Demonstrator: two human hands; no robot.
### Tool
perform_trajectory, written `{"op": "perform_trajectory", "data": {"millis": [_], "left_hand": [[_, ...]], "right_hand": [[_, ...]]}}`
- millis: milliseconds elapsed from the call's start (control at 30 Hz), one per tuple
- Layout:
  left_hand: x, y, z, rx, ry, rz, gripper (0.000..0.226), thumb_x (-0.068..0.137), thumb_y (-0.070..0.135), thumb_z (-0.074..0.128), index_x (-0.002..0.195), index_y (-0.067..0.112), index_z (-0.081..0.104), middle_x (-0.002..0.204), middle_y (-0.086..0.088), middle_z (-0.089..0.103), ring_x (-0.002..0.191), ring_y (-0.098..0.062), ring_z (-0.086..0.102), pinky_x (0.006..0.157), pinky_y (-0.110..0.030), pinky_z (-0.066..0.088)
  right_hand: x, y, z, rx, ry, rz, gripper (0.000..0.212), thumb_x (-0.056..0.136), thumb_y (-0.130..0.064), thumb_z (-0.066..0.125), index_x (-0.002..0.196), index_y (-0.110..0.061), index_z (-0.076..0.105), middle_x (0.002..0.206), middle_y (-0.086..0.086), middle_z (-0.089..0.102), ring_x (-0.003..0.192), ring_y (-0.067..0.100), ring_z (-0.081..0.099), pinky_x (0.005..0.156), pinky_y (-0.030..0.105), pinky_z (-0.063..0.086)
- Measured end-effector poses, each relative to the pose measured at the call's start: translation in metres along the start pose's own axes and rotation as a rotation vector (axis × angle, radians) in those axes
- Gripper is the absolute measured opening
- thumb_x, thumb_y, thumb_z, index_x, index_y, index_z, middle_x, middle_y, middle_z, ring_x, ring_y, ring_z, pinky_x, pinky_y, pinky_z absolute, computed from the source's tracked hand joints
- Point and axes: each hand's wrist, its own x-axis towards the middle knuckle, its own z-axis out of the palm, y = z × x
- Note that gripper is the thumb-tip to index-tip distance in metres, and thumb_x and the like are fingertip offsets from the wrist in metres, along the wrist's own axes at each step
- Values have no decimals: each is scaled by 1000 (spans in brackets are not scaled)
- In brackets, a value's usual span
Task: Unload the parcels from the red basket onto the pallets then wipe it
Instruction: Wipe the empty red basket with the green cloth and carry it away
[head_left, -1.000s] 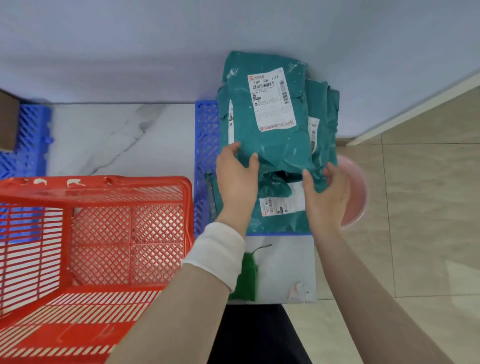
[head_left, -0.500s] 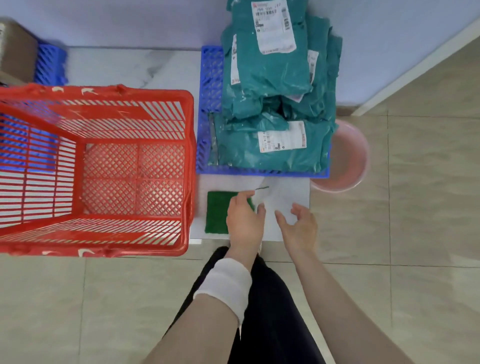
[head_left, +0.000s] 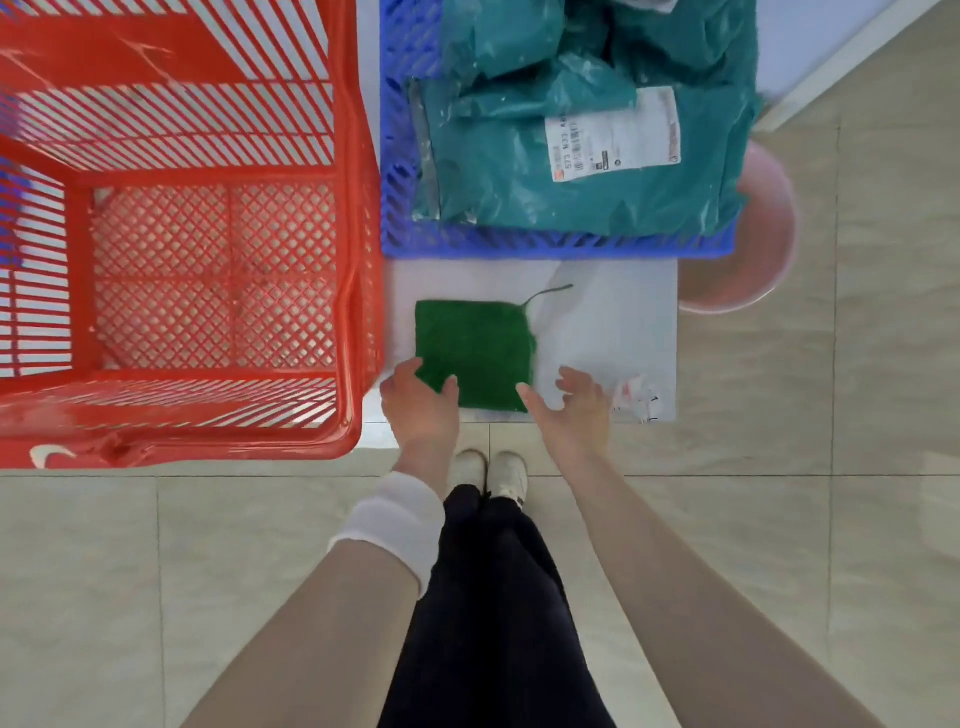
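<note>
The red basket stands on the floor at the left with nothing inside it. Teal parcels lie stacked on the blue pallet at the top centre. A flat green cloth with a loose thread lies on a white sheet just in front of the pallet. My left hand touches the cloth's near left corner, thumb on top of it. My right hand hovers with spread fingers beside the cloth's near right corner, holding nothing.
A pink basin sits partly under the pallet's right end. A wall base runs along the top right. My legs and white shoes stand on beige floor tiles just behind the sheet.
Both hands left the stacked parcels and dropped to the green cloth. My view tilted down, and my left hand shifted to the cloth's near left corner.
</note>
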Motion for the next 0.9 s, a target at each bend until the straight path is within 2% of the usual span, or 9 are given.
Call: {"op": "perform_trajectory", "data": {"millis": [100,167,267,367,433,500,700,833,900], "left_hand": [[27,-6,19,10,104,21,30,83,20,65,109,8,59,110,-11,64,103,-30,59,89,-32,45],[36,-10,28,-72,104,1,37,83,21,65,115,8,50,113,-9,62,102,-26,59,87,-33,48],[42,-11,35,-210,43,-7,41,85,23,62,118,9,41,112,-3,60,89,-17,56,76,-27,44],[37,-9,31,-205,-64,65,33,87,27,60,111,6,52,105,-6,62,91,-20,58,79,-29,47],[22,-5,21,-268,-120,93,26,87,26,59,103,6,58,98,-6,64,94,-24,61,85,-36,50],[-1,2,6,-350,-148,105,20,87,24,59,99,8,60,97,-6,64,92,-23,61,86,-38,50],[-105,32,-55,-533,-323,187,19,88,17,59,104,7,59,99,-7,64,92,-19,60,88,-39,51],[-154,48,-100,-650,-401,194,19,89,24,58,101,10,58,102,-10,65,100,-28,62,90,-42,51],[-167,54,-124,-718,-412,194,16,89,26,58,99,13,57,96,-6,65,96,-25,64,87,-40,52]], "right_hand": [[30,-5,30,-88,76,-93,60,81,-40,65,127,-7,44,125,14,48,116,28,44,93,33,36],[40,-10,47,-90,129,-87,58,81,-36,67,124,-5,44,123,15,49,112,28,46,87,30,36],[47,-18,60,40,129,-29,59,79,-32,70,124,-7,41,122,11,54,108,25,54,79,27,40],[49,-24,49,136,-14,47,47,81,-27,68,119,-6,49,117,9,62,104,24,60,82,27,47],[39,-25,30,329,-160,99,27,83,-20,66,107,-9,60,111,11,66,94,22,64,84,31,52],[19,-23,5,528,-252,153,20,84,-16,64,104,-11,62,107,11,68,87,19,66,77,32,55],[-65,-25,-81,849,-383,194,28,88,-14,56,116,-10,59,111,8,69,103,24,65,81,37,55],[-124,-44,-119,919,-460,135,53,76,-36,65,121,-10,57,117,9,67,106,24,64,79,36,56],[-146,-60,-126,955,-471,97,56,74,-39,63,121,-9,57,118,10,66,106,25,64,78,36,57]]}}
